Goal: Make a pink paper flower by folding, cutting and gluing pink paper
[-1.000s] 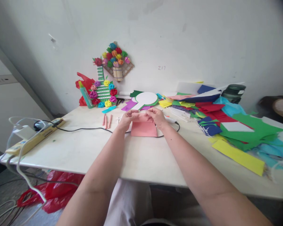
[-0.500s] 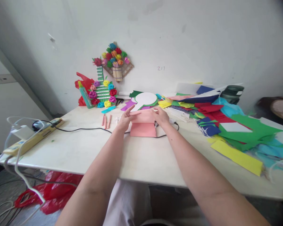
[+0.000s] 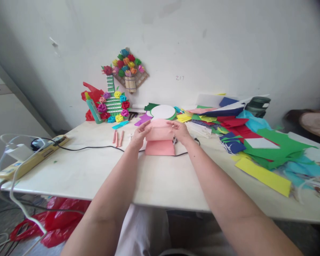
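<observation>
A light pink paper sheet is held up between my two hands, its upper edge curving back. My left hand grips its left side, and my right hand pinches the upper right side. Just below it, a darker pink paper piece lies on the white table. To the left are several thin pink rolls. Behind the sheet sits a white disc with a green rim, beside purple paper.
Paper flower crafts stand by the wall with a green glue bottle. A power strip and black cable occupy the left. Coloured paper and a dark green cup are on the right.
The pink sheet has been raised and its top now curves back over the disc's handle. My left fingers have closed in on its edge. The view has shifted slightly.
</observation>
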Available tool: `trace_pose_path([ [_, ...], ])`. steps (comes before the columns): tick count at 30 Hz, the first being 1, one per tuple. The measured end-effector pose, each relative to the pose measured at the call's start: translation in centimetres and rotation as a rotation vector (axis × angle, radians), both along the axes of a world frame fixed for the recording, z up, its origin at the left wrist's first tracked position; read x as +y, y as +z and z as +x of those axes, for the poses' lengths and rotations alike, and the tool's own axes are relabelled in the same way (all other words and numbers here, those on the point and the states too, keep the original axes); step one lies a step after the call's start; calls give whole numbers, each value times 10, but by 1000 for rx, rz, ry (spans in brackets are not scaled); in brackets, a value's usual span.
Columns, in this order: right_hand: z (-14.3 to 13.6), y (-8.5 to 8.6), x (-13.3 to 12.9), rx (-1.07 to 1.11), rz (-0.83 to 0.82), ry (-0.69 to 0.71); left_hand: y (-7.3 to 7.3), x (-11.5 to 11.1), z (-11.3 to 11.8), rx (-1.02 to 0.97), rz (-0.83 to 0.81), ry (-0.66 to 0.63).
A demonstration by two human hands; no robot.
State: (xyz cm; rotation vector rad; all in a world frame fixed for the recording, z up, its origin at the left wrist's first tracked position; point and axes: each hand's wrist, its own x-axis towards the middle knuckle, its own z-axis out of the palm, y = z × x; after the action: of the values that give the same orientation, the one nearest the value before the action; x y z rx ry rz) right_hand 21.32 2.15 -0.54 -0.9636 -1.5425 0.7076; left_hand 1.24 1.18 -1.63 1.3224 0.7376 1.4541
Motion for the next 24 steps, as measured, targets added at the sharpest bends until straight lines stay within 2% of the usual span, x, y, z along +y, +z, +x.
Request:
trace_pose_path([
  [7,6,4,-7,-64,-40,21,-1,-1,5,-1,-10,-46],
  [12,13,4,2,-17,-16,-90,2,-6,11,45,-6,-40],
  [15,24,5,9,-14,-33,-256,1,-5,11,62,1,-21],
  [18,41,6,11,-97,-134,-532,-2,-1,9,81,-9,-1],
  [21,59,5,6,-307,-264,-818,-5,2,7,107,-23,-17],
  [24,74,0,1,-488,-351,-967,-7,2,6,107,-27,-27],
])
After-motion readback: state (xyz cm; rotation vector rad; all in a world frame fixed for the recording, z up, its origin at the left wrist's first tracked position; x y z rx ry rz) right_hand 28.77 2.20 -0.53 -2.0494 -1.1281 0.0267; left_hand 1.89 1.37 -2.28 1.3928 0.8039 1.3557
